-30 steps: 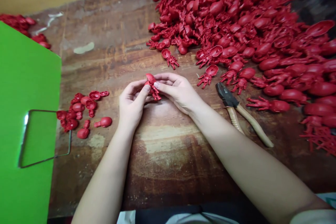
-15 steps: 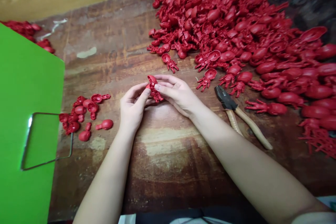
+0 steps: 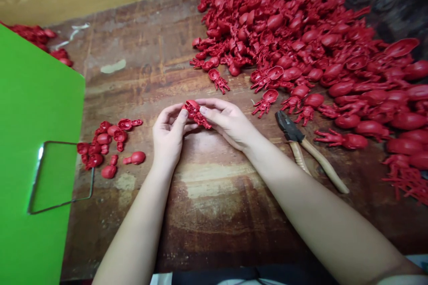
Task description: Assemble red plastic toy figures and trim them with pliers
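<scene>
Between my two hands, over the middle of the table, is a small red plastic figure part (image 3: pixel 197 113) with a hollow, rounded head end and thin limbs. My left hand (image 3: pixel 170 131) pinches it at the head end with thumb and fingers. My right hand (image 3: pixel 227 120) is closed on its other side, thumb on the body. The fingertips behind the part are partly hidden. To the right of my right wrist lie pliers (image 3: pixel 290 127) with beige handles. A loose red figure half (image 3: pixel 265 102) rests just beyond my right hand.
A big heap of red figure parts (image 3: pixel 274 22) covers the table's back right. Several small red pieces (image 3: pixel 103 138) lie left of my left hand. A green panel (image 3: pixel 36 116) with a metal wire handle (image 3: pixel 36 178) stands at the left edge. More red parts (image 3: pixel 33 35) show behind it.
The red figure part has turned between my fingers, its hollow head end tipping left and its limbs swinging right. Both hands keep their hold in nearly the same place.
</scene>
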`<state>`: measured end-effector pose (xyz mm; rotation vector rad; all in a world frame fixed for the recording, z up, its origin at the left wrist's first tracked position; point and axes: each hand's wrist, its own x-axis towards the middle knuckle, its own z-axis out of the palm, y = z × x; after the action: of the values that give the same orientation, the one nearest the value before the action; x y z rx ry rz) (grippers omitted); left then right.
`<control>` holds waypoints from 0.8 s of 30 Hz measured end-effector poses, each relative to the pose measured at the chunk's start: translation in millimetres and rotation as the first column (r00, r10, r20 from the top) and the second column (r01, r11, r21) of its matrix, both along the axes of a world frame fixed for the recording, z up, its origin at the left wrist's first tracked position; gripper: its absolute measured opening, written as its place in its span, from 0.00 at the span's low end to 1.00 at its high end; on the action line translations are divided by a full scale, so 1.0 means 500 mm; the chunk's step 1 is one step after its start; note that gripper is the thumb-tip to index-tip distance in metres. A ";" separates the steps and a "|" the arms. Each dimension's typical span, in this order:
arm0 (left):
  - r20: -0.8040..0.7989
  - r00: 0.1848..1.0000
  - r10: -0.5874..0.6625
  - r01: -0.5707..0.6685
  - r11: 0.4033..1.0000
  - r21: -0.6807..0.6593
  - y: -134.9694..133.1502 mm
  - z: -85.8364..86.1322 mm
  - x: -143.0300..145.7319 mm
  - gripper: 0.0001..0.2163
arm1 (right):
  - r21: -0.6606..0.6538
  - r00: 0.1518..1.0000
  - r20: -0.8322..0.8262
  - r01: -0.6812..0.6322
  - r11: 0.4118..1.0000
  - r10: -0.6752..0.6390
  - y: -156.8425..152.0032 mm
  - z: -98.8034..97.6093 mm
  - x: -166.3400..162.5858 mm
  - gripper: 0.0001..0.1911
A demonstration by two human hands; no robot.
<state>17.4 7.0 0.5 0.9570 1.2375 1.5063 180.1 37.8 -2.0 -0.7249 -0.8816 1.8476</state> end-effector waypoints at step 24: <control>0.064 0.998 0.006 -0.006 1.000 0.005 0.004 0.000 -0.002 0.19 | 0.135 0.997 0.071 0.032 0.990 -0.042 0.003 -0.015 -0.002 0.20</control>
<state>16.2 9.0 0.4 0.9022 1.1924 1.5336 179.2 39.4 -9.5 -0.7240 -1.0223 1.7205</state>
